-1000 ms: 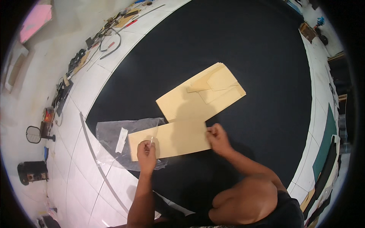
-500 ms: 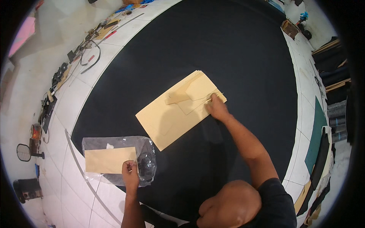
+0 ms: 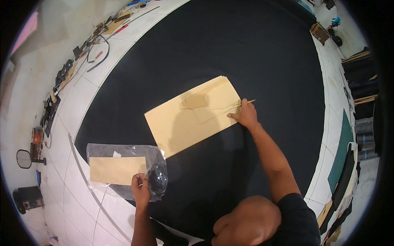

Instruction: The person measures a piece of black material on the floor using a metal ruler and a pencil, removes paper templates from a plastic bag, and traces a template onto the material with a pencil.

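Note:
A stack of large tan card sheets (image 3: 172,135) lies aslant on black cloth (image 3: 197,49), with a smaller card template (image 3: 213,95) and drawn lines on top. My right hand (image 3: 248,115) is at the stack's right end, thumb over its edge. A thin yellowish pencil (image 3: 251,101) sticks out between its fingers. At the lower left, a smaller tan card rectangle (image 3: 117,170) rests on a clear plastic bag (image 3: 158,170). My left hand (image 3: 140,190) is closed, fingers curled at that card's lower right corner; what they pinch is too small to make out.
White floor tiles (image 3: 61,192) border the cloth. A long grey strip (image 3: 88,180) lies on the left tiles. Tools and cables (image 3: 96,51) line the left wall. A green sheet (image 3: 340,147) and dark rolled materials (image 3: 363,135) are along the right side.
The card stack has turned slightly clockwise. My right hand has moved from the top sheet to the right end, and the pencil now shows beyond its fingers. My left hand stays in place.

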`<state>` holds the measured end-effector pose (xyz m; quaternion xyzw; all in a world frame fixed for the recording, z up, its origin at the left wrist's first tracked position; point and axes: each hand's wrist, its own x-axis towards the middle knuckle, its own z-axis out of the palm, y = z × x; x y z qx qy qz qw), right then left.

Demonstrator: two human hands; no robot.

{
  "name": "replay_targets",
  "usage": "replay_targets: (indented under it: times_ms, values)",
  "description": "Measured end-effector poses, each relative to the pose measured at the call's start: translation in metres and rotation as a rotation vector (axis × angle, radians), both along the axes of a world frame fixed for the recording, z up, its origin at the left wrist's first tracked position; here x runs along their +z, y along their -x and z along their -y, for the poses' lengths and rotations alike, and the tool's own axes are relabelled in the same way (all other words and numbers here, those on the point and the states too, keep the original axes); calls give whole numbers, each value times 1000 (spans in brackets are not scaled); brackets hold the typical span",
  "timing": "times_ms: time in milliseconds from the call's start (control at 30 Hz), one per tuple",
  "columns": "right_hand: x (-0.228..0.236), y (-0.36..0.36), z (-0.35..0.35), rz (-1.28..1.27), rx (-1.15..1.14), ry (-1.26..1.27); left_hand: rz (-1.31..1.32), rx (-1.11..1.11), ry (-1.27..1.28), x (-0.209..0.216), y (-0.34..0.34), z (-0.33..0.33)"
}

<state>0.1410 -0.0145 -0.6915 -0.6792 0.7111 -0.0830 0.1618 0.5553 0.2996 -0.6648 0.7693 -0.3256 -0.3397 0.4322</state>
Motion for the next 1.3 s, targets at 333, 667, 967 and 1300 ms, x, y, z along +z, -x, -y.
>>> replay_targets:
  times_ms: [333, 667, 967, 1300]
  values:
    - [2, 3, -150, 381, -209, -281, 47, -18, 49, -3, -8, 9]
    - [43, 12, -101, 29, 72, 0, 12, -17, 66, -9, -10, 7]
    - [28, -27, -73, -144, 303, -197, -43, -14, 76, 2, -10, 7]
    - [2, 61, -84, -43, -80, -65, 4, 9, 8, -10, -18, 2]
